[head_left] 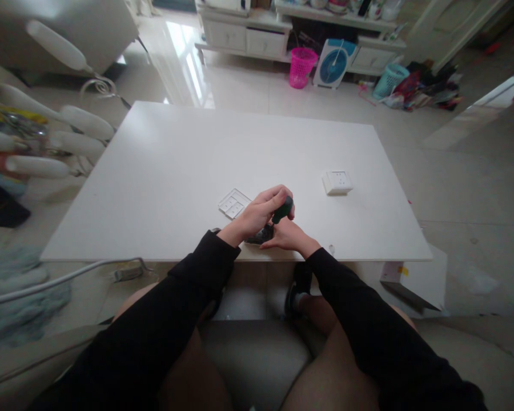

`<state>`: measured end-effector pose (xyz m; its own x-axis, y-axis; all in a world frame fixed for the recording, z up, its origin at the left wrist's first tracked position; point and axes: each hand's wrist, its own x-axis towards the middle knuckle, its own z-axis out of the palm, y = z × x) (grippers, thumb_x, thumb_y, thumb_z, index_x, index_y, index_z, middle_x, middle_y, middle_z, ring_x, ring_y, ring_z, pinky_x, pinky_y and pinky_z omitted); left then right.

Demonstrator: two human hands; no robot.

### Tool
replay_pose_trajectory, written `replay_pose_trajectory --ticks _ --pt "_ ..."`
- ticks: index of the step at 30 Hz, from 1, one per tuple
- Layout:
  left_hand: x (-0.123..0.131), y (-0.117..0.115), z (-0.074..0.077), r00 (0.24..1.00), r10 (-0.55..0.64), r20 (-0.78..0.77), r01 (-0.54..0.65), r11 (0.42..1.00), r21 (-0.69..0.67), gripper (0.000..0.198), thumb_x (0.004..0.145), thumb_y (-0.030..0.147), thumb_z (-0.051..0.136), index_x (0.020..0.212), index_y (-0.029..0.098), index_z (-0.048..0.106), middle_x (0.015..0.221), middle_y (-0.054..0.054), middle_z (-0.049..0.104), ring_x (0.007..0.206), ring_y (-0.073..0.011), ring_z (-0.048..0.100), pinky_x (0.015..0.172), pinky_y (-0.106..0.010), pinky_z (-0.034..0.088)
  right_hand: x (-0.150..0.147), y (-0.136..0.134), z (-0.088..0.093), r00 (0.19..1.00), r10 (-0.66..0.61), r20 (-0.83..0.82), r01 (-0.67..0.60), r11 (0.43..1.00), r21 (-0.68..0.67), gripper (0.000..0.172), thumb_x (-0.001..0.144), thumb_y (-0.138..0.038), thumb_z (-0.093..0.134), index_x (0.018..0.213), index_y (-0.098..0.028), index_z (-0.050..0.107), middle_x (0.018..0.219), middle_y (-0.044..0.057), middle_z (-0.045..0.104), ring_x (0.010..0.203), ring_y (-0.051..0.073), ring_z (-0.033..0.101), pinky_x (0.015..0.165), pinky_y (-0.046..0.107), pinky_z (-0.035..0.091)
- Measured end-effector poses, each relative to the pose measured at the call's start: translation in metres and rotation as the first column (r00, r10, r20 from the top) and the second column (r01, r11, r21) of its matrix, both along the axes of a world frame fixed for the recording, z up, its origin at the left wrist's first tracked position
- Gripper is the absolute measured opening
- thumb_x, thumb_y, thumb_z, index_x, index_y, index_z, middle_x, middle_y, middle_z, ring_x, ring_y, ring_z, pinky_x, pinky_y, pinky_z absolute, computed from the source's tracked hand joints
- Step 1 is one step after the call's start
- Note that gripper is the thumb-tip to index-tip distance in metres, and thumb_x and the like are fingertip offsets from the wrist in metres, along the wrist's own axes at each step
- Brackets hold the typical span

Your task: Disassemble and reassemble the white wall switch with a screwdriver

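Note:
My left hand is closed around the dark green handle of a screwdriver. The tool tilts down toward a dark, box-like piece at the table's near edge; its tip is hard to make out. My right hand grips the right side of that piece, which both hands partly cover. Just beyond my left wrist lies a white socket faceplate, flat on the table. Farther right, apart from both hands, sits a white wall socket on its box.
The white table ends close to my lap. A small clear bit lies near its front edge. White curved metalwork stands at the left. Across the floor are a pink basket, a blue fan and a cabinet.

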<state>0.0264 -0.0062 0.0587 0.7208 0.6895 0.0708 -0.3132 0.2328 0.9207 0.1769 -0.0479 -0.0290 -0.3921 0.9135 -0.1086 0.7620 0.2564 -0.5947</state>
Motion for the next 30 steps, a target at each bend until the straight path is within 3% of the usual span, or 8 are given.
replay_pose_trajectory --ticks 5,11,17,23,27,30 --pt "0.003 -0.002 0.000 0.998 -0.066 0.026 0.066 0.998 -0.009 0.047 0.094 0.066 0.057 0.090 0.019 0.058 0.078 -0.003 0.062 0.074 -0.0155 0.059 0.073 -0.029 0.048 -0.001 -0.001 0.001 0.999 -0.030 0.021 0.031 0.998 -0.057 0.089 0.065 -0.044 0.094 0.142 -0.018 0.057 0.135 0.018 0.064 0.127 0.040 0.058 0.106 0.053 0.051" --pt "0.002 -0.006 -0.005 0.999 0.053 0.007 -0.053 0.998 0.028 0.043 0.088 0.061 0.069 0.093 0.021 0.056 0.084 0.000 0.061 0.075 -0.0128 0.056 0.073 -0.026 0.045 -0.002 0.000 0.002 0.999 -0.025 0.026 0.025 1.000 -0.016 0.096 0.063 -0.042 0.096 0.146 -0.016 0.055 0.143 0.021 0.059 0.136 0.042 0.051 0.111 0.056 0.047" --pt "-0.003 -0.001 -0.003 0.998 0.057 -0.025 -0.054 0.995 0.083 0.042 0.090 0.060 0.069 0.089 0.018 0.062 0.084 -0.002 0.063 0.079 -0.0138 0.059 0.073 -0.026 0.045 -0.003 0.002 0.007 0.999 0.030 0.024 -0.030 1.000 -0.007 0.084 0.066 -0.040 0.095 0.140 -0.018 0.061 0.142 0.019 0.059 0.134 0.040 0.051 0.112 0.056 0.045" --pt "-0.005 0.005 -0.002 0.999 0.037 -0.034 -0.033 0.992 0.119 0.050 0.092 0.066 0.062 0.084 0.017 0.067 0.084 -0.005 0.065 0.080 -0.0154 0.060 0.077 -0.029 0.048 -0.002 0.002 0.013 0.999 0.029 0.023 -0.029 1.000 -0.006 0.083 0.067 -0.040 0.094 0.141 -0.021 0.062 0.143 0.017 0.057 0.130 0.039 0.051 0.110 0.056 0.045" --pt "-0.004 0.002 -0.002 0.996 0.093 0.003 -0.093 0.993 0.072 0.052 0.089 0.069 0.064 0.086 0.017 0.068 0.086 -0.006 0.067 0.082 -0.0166 0.063 0.077 -0.029 0.051 -0.003 0.002 0.008 0.999 0.029 0.029 -0.028 0.999 -0.015 0.083 0.066 -0.044 0.094 0.140 -0.022 0.062 0.139 0.016 0.058 0.128 0.037 0.050 0.108 0.055 0.045" --pt "-0.004 0.003 0.002 0.978 0.203 0.049 -0.202 0.979 -0.017 0.053 0.087 0.070 0.066 0.087 0.017 0.067 0.084 -0.005 0.067 0.075 -0.0148 0.062 0.072 -0.028 0.052 -0.003 0.002 0.005 0.998 0.047 0.047 -0.046 0.998 -0.032 0.090 0.067 -0.047 0.094 0.146 -0.025 0.058 0.135 0.014 0.059 0.123 0.036 0.052 0.108 0.052 0.044"
